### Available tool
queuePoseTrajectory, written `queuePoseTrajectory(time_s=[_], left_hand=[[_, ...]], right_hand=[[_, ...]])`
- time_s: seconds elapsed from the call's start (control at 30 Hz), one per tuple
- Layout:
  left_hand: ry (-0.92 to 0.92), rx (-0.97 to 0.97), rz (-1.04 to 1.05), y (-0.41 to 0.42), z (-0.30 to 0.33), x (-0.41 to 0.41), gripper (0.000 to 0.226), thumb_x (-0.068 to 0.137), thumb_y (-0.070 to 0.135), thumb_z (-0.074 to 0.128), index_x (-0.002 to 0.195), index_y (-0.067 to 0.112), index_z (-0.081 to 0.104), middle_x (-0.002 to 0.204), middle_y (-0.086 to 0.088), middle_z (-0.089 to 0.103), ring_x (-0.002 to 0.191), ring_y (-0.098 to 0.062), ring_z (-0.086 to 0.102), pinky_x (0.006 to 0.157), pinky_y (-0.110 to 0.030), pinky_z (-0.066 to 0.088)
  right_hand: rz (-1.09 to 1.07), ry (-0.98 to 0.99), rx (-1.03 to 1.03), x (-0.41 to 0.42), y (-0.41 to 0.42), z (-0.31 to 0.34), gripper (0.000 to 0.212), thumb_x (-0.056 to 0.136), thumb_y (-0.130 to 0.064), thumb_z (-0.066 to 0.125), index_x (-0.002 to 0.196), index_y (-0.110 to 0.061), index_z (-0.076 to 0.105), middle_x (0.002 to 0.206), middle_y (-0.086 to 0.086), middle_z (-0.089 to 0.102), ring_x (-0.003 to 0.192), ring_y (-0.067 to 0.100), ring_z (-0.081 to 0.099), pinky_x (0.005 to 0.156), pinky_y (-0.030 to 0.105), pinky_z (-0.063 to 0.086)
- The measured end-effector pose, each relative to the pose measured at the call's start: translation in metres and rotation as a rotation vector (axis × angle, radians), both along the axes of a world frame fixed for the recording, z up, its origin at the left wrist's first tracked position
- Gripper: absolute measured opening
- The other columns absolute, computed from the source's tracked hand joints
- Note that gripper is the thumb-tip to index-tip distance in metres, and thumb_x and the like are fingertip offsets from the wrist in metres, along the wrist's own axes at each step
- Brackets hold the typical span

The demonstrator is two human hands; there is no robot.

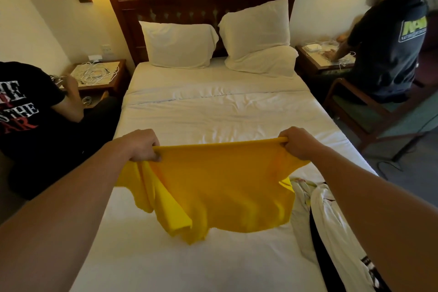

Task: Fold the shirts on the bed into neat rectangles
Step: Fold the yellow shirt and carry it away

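Shirt-folding at an early stage, seen from the head camera. Both arms reach forward over the bed [213, 121]. The left hand [142, 146] and the right hand [297, 143] each have their fingers curled round one end of the far edge of a yellow shirt [220, 187], which is stretched taut between them. From that edge the cloth hangs toward the viewer; its lower part touches the sheet, and one sleeve droops at lower left. No crease or fold is yet visible in this garment, so it appears to be at the spreading step, being laid flat before any folding.

Beside it, to the right and near the bed's edge, lies a crumpled white shirt [331, 218] with a dark band across it, untouched and unfolded. No finished rectangle shows anywhere on the bed. By this evidence nothing is yet completed: the yellow shirt remains to be spread, its sleeves turned in and its body folded, and the white shirt has the whole sequence ahead.

Two pillows [180, 45] rest at the headboard. One person [28, 116] sits at the left and another person [391, 50] stands at the right, each by a nightstand.
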State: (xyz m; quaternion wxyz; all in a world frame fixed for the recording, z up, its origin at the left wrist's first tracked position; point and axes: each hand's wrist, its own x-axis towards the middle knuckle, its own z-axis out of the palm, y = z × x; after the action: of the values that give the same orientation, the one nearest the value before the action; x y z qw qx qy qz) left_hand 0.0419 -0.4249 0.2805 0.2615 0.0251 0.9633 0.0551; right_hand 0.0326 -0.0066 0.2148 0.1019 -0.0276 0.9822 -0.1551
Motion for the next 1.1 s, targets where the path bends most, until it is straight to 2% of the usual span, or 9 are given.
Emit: queuePoseTrajectory(time_s=[0.07,0.2,0.27,0.33,0.43,0.6,0.8,0.97,1.1], left_hand=[[0.108,0.177,0.146,-0.008,-0.008,-0.011,0.040,0.091,0.033,0.075,0.062,0.009,0.061,0.066,-0.014,0.054,0.063,-0.027,0.052,0.061,-0.032,0.037],[0.273,0.509,0.414,-0.018,-0.017,-0.045,0.034,0.089,0.032,0.077,0.088,-0.002,0.076,0.096,-0.028,0.068,0.094,-0.043,0.064,0.075,-0.041,0.047],[0.302,0.446,0.340,-0.023,-0.012,-0.073,0.037,0.088,0.036,0.078,0.084,-0.001,0.075,0.090,-0.026,0.068,0.088,-0.041,0.064,0.072,-0.039,0.047],[0.328,0.222,0.194,-0.029,-0.001,-0.101,0.039,0.085,0.043,0.079,0.073,0.007,0.072,0.075,-0.016,0.066,0.077,-0.033,0.063,0.069,-0.038,0.049],[0.512,-0.068,0.069,-0.032,0.023,-0.137,0.027,0.085,0.044,0.078,0.072,0.022,0.069,0.074,-0.001,0.063,0.077,-0.024,0.059,0.069,-0.039,0.052],[0.906,-0.136,0.066,-0.032,0.055,-0.166,0.009,0.089,0.020,0.073,0.082,0.015,0.073,0.076,-0.002,0.052,0.074,-0.030,0.053,0.061,-0.039,0.047],[1.098,-0.241,-0.042,-0.058,0.061,-0.141,0.008,0.086,0.012,0.073,0.086,0.004,0.071,0.080,-0.016,0.056,0.068,-0.041,0.056,0.054,-0.040,0.042],[1.077,-0.245,-0.096,-0.071,-0.001,-0.071,0.014,0.088,0.016,0.069,0.080,0.004,0.067,0.076,-0.014,0.053,0.062,-0.037,0.053,0.051,-0.038,0.038],[0.862,-0.214,-0.230,-0.105,-0.142,0.014,0.041,0.099,0.034,0.034,0.080,0.009,0.061,0.084,-0.015,0.051,0.073,-0.040,0.058,0.055,-0.051,0.044]], right_hand=[[-0.012,0.011,0.006,-0.015,-0.003,0.002,0.022,0.083,0.007,0.048,0.084,-0.003,0.068,0.074,0.008,0.057,0.072,0.027,0.052,0.056,0.032,0.038],[-0.030,0.067,0.021,-0.052,-0.011,0.013,0.020,0.088,0.005,0.047,0.082,-0.005,0.063,0.070,0.001,0.048,0.074,0.024,0.050,0.062,0.033,0.039],[-0.049,0.099,0.017,-0.078,-0.016,0.020,0.022,0.090,0.004,0.046,0.080,-0.010,0.060,0.073,0.002,0.051,0.076,0.024,0.051,0.064,0.033,0.041],[-0.080,0.142,0.024,-0.105,-0.022,0.029,0.022,0.092,0.001,0.048,0.082,-0.015,0.060,0.083,0.005,0.056,0.078,0.023,0.052,0.066,0.033,0.042],[-0.140,0.226,0.022,-0.142,-0.030,0.043,0.022,0.092,-0.002,0.050,0.093,-0.015,0.068,0.095,0.008,0.060,0.082,0.023,0.053,0.069,0.035,0.045],[-0.261,0.358,-0.031,-0.171,-0.041,0.067,0.022,0.094,-0.008,0.057,0.108,-0.014,0.072,0.104,0.011,0.066,0.090,0.029,0.061,0.081,0.046,0.057],[-0.269,0.428,-0.062,-0.154,-0.052,0.055,0.021,0.080,-0.008,0.061,0.099,-0.007,0.069,0.101,0.013,0.063,0.095,0.032,0.057,0.088,0.041,0.044],[-0.226,0.394,-0.032,-0.098,-0.063,-0.019,0.022,0.075,-0.018,0.057,0.089,-0.009,0.070,0.091,0.012,0.063,0.091,0.036,0.057,0.080,0.039,0.034],[-0.166,0.351,-0.009,-0.017,-0.059,-0.127,0.025,0.070,-0.023,0.057,0.085,-0.009,0.072,0.084,0.013,0.063,0.083,0.040,0.060,0.077,0.045,0.044]])
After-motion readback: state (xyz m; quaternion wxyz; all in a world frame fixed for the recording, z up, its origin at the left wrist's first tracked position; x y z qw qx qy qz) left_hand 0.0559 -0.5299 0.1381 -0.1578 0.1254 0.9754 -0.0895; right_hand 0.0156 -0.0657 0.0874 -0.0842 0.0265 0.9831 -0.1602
